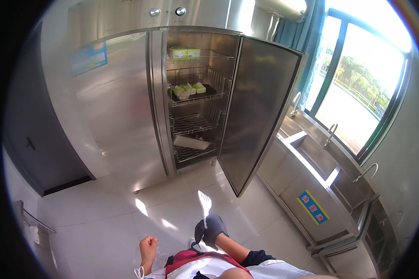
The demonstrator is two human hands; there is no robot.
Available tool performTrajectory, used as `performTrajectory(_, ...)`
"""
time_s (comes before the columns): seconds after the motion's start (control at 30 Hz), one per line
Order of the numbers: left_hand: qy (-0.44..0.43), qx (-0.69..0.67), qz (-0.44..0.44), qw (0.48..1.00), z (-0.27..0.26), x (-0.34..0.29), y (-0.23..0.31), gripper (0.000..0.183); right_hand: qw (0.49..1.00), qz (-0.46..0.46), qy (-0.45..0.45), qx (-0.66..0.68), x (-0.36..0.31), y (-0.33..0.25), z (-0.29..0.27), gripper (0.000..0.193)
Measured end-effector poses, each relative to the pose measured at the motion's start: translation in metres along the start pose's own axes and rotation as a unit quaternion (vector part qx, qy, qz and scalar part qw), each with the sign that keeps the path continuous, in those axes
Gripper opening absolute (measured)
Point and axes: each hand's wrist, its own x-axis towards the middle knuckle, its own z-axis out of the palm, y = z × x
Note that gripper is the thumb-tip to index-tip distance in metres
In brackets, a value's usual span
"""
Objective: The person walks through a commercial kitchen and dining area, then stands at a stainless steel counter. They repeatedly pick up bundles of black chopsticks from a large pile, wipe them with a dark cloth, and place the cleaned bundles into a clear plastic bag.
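Observation:
My left hand (pixel 148 246) is bare and closed in a fist at the lower middle, low above the floor. Clear plastic (pixel 160 257) shows beside it; whether the fingers hold it I cannot tell. Reaching forward, my right hand (pixel 214 226) is covered by what looks like a dark grey glove. From it rises a white tool (pixel 205 202) with finger-like prongs, its narrow handle running into the closed grip. Ahead stands a tall steel cabinet (pixel 121 107). Its right door (pixel 260 107) hangs wide open, showing wire shelves (pixel 195 122).
Green-and-white boxes (pixel 185 54) sit on the top shelf, small green-and-white packs (pixel 189 89) below. A pale tray (pixel 192 142) leans lower down. Steel sinks (pixel 314 156) with taps line the right under a window (pixel 358 83). A grey door (pixel 46 125) is at left.

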Motion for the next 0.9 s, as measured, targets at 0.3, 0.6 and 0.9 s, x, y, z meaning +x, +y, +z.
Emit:
performTrajectory(0.3,-0.011,0.095,-0.036,0.995,0.037,0.179,0.019,0.016,0.998,0.006,0.026,-0.054,0.289,0.114,0.043,0.034)
performTrajectory(0.6,0.071,0.199,-0.261,0.942,0.061,0.202,-0.021,0.028,0.974,0.113,-0.141,-0.137,0.590,0.150,0.053,0.023)
performTrajectory(0.9,0.106,0.230,-0.347,0.903,0.131,0.338,0.022,0.028,0.977,0.047,-0.124,-0.166,0.823,0.197,0.170,0.021)
